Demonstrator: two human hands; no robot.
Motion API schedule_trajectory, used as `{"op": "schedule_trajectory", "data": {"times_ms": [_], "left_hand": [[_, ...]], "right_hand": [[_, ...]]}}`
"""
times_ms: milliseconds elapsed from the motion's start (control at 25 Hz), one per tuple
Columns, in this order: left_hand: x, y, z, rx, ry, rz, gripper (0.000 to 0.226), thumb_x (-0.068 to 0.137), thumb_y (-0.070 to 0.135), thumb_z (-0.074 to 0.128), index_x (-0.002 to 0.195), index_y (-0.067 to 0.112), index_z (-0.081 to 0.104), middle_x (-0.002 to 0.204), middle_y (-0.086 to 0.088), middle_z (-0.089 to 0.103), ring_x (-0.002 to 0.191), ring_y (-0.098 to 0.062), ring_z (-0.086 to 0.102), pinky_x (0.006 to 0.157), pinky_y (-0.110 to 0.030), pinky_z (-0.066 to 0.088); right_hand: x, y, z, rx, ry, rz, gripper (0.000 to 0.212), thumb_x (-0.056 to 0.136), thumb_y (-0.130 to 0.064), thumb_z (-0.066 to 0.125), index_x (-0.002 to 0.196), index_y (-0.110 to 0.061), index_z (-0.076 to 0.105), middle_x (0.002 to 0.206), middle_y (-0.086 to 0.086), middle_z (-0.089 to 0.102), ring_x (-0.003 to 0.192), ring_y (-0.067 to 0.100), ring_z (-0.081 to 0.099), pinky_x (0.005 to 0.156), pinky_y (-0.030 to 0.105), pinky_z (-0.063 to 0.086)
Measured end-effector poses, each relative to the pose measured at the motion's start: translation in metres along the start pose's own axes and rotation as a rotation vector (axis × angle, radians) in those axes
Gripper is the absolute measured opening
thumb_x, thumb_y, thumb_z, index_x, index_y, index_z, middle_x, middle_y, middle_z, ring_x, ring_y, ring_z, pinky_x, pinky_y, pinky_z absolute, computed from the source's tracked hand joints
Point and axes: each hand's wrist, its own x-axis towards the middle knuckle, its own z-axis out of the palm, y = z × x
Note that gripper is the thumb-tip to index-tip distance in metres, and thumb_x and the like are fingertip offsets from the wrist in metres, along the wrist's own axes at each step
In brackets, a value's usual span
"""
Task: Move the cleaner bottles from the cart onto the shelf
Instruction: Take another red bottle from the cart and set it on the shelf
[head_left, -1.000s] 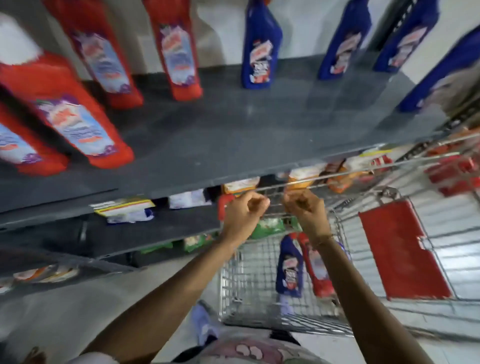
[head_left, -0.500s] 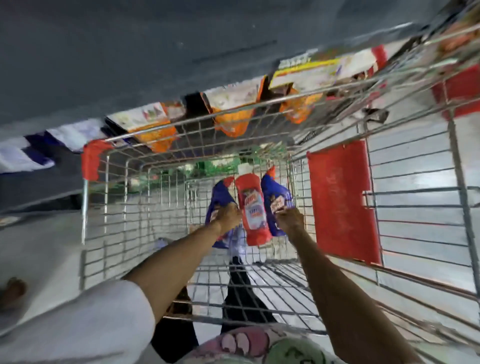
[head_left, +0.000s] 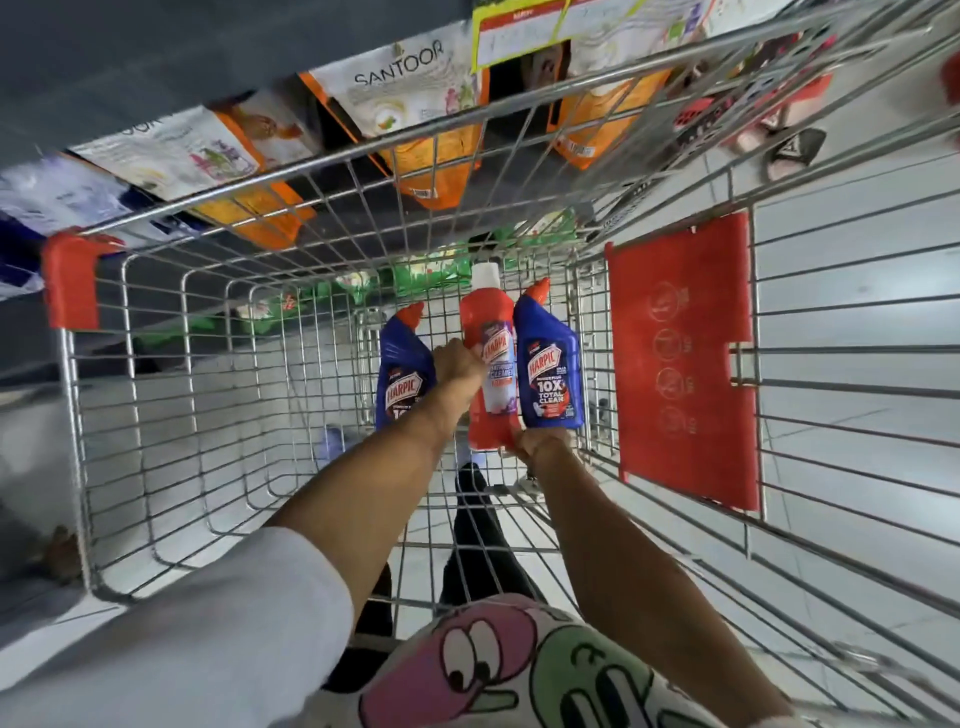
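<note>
Three cleaner bottles are low inside the wire cart (head_left: 156, 395). A blue Harpic bottle (head_left: 402, 379) is on the left, a red bottle with a white cap (head_left: 491, 332) in the middle, and a second blue Harpic bottle (head_left: 550, 374) on the right. My left hand (head_left: 460, 364) is closed between the left blue bottle and the red one, fingers curled against the red bottle's side. My right hand (head_left: 543, 447) grips the base of the right blue bottle and touches the red bottle's bottom corner. My forearm hides part of the left blue bottle.
A red plastic flap (head_left: 680, 358) hangs on the cart's right wall, and a red corner guard (head_left: 70, 280) caps its left rim. Beyond the cart, a grey shelf edge (head_left: 208, 52) overhangs orange and white Santoor pouches (head_left: 415, 114). The floor is white tile.
One second ago both hands were up at the cart rim, with the shelf of bottles in sight. My view has since tipped down and both hands have reached onto the bottles in the cart.
</note>
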Motion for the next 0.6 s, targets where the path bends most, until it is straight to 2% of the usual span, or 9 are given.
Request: {"op": "schedule_trajectory", "data": {"times_ms": [80, 120, 200, 240, 280, 360, 440, 520, 600], "left_hand": [[-0.007, 0.008, -0.012, -0.079, -0.074, -0.031, 0.035, 0.093, 0.025, 0.047, 0.113, -0.002, 0.056, 0.118, -0.020, 0.063, 0.107, -0.033, 0.060, 0.085, -0.035, 0.048], [-0.007, 0.007, -0.015, -0.148, -0.089, -0.048, 0.035, 0.093, 0.026, 0.047, 0.116, 0.000, 0.053, 0.119, -0.019, 0.062, 0.107, -0.032, 0.060, 0.083, -0.035, 0.048], [-0.011, 0.005, -0.021, -0.237, -0.099, -0.005, 0.032, 0.092, 0.025, 0.049, 0.117, 0.005, 0.051, 0.118, -0.018, 0.062, 0.104, -0.032, 0.060, 0.077, -0.032, 0.047], [-0.018, 0.001, -0.030, -0.270, -0.105, 0.039, 0.030, 0.091, 0.025, 0.050, 0.116, 0.007, 0.052, 0.116, -0.017, 0.063, 0.102, -0.032, 0.061, 0.074, -0.031, 0.047], [-0.021, -0.003, -0.035, -0.313, -0.131, 0.066, 0.028, 0.090, 0.024, 0.051, 0.114, 0.009, 0.052, 0.115, -0.017, 0.064, 0.100, -0.031, 0.062, 0.074, -0.032, 0.049], [-0.029, -0.007, -0.048, -0.408, -0.198, 0.157, 0.024, 0.088, 0.027, 0.054, 0.107, 0.013, 0.052, 0.114, -0.018, 0.065, 0.096, -0.031, 0.064, 0.077, -0.037, 0.053], [-0.053, -0.015, -0.077, -0.538, -0.254, 0.267, 0.024, 0.086, 0.029, 0.057, 0.104, 0.016, 0.051, 0.113, -0.015, 0.064, 0.097, -0.029, 0.063, 0.084, -0.043, 0.054], [-0.079, -0.014, -0.107, -0.664, -0.279, 0.384, 0.023, 0.089, 0.018, 0.056, 0.111, 0.012, 0.051, 0.112, -0.013, 0.061, 0.102, -0.029, 0.060, 0.092, -0.047, 0.050], [-0.107, -0.014, -0.140, -0.727, -0.267, 0.498, 0.023, 0.090, 0.010, 0.053, 0.113, 0.011, 0.051, 0.114, -0.015, 0.059, 0.106, -0.029, 0.057, 0.095, -0.047, 0.047]], "right_hand": [[0.010, 0.008, -0.002, 0.052, -0.066, 0.023, 0.021, 0.088, 0.002, 0.052, 0.106, -0.006, 0.052, 0.042, -0.012, 0.065, 0.044, -0.004, 0.062, 0.046, 0.013, 0.052], [0.013, 0.008, -0.002, 0.061, -0.083, 0.034, 0.016, 0.088, 0.003, 0.053, 0.100, -0.008, 0.053, 0.039, -0.017, 0.062, 0.045, -0.002, 0.063, 0.049, 0.014, 0.053], [0.010, 0.002, -0.005, 0.010, -0.136, 0.065, 0.013, 0.086, 0.002, 0.057, 0.098, -0.004, 0.055, 0.041, -0.007, 0.065, 0.047, 0.005, 0.066, 0.056, 0.016, 0.056], [0.000, -0.006, -0.006, -0.071, -0.175, 0.062, 0.014, 0.085, 0.000, 0.061, 0.097, 0.001, 0.056, 0.050, 0.001, 0.069, 0.052, 0.009, 0.067, 0.066, 0.019, 0.058], [-0.005, -0.016, -0.011, -0.159, -0.218, 0.054, 0.023, 0.080, -0.003, 0.068, 0.100, 0.004, 0.058, 0.065, 0.006, 0.071, 0.063, 0.013, 0.068, 0.079, 0.024, 0.057], [-0.012, -0.038, -0.023, -0.355, -0.302, -0.085, 0.045, 0.066, -0.007, 0.079, 0.108, -0.002, 0.063, 0.097, 0.011, 0.070, 0.090, 0.021, 0.067, 0.098, 0.037, 0.050], [-0.043, -0.059, -0.023, -0.451, -0.409, -0.235, 0.057, 0.066, 0.006, 0.075, 0.118, -0.005, 0.056, 0.112, 0.009, 0.066, 0.106, 0.024, 0.061, 0.100, 0.039, 0.047], [-0.079, -0.078, -0.016, -0.475, -0.502, -0.352, 0.055, 0.071, 0.018, 0.064, 0.120, -0.003, 0.053, 0.110, 0.007, 0.066, 0.103, 0.020, 0.063, 0.093, 0.032, 0.052], [-0.112, -0.091, -0.005, -0.457, -0.569, -0.446, 0.053, 0.072, 0.020, 0.061, 0.120, 0.001, 0.053, 0.104, 0.007, 0.068, 0.094, 0.019, 0.066, 0.083, 0.025, 0.057]]}}
